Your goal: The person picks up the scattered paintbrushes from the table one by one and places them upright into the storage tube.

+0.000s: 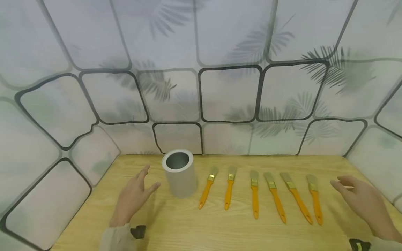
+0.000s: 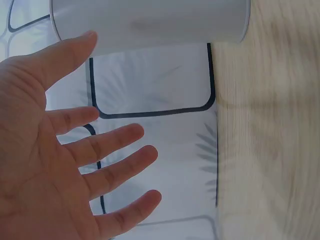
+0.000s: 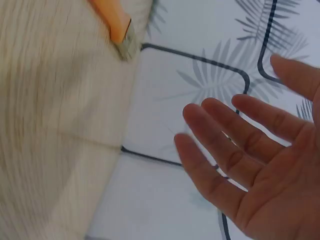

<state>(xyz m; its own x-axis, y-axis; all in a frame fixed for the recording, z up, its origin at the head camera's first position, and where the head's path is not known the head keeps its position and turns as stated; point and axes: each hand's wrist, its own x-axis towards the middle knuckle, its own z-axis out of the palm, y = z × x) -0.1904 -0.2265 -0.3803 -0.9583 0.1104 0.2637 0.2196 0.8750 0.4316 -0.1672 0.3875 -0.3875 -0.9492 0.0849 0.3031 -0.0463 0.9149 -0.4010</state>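
Paintbrushes [image 1: 255,195], 6 in all, lie in a loose row on a wood-grain tabletop [image 1: 220,233], between a person's 2 bare hands. Taking 12 o'clock as the wall [image 1: 229,94], the brush at the row's 3 o'clock end [image 1: 315,202] sits at about 9 o'clock from the right hand [image 1: 364,202] — near, but not touching. That sideways gap looks like the relation any pick-up would hinge on, with the right hand clearly the closer of the 2. Its long axis runs bristles just short of 12, handle end just short of 6.

Neither hand holds anything: the right is relaxed, thumb apart and fingers gently bent, while the left hand [image 1: 133,195] is spread wide. A grey cylindrical container [image 1: 182,179] stands upright at 2 o'clock from the left hand, just beside it, its mouth up and no brush standing in it.

The brushes appear alike — orange handles with a hole near the end, gold-coloured collars and flat, pale bristles — and fan slightly, the outer ones leaning toward 1 and 11 o'clock.
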